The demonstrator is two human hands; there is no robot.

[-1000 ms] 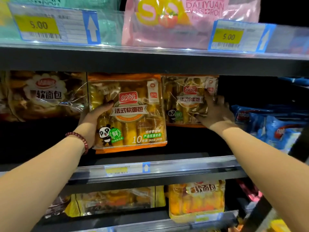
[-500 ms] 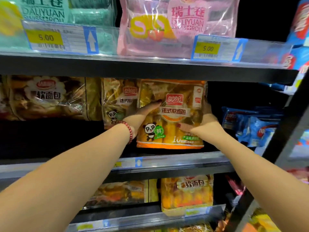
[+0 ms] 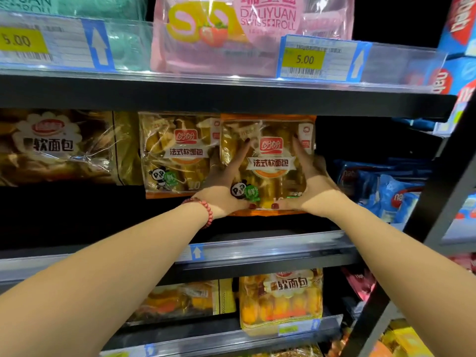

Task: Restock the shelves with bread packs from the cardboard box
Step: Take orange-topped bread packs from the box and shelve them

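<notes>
Pack: your bread pack [image 3: 273,161] is upright, just beside a twin pack [image 3: 180,155].
Left hand [image 3: 226,186]: straight fingers press its front.
Right hand [image 3: 309,184]: likewise flat against it.

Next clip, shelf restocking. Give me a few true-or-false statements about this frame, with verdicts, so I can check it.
1. The left hand and right hand both lie on the front of the orange-edged bread pack. True.
2. The beaded bracelet is on the right wrist. False: it is on the left wrist.
3. A pink Swiss roll pack sits on the shelf above. True.
4. The price tag below that pack reads 8.00. False: it reads 5.00.
5. The blue packs lie left of the held pack. False: they lie to its right; a matching bread pack is on its left.
</notes>
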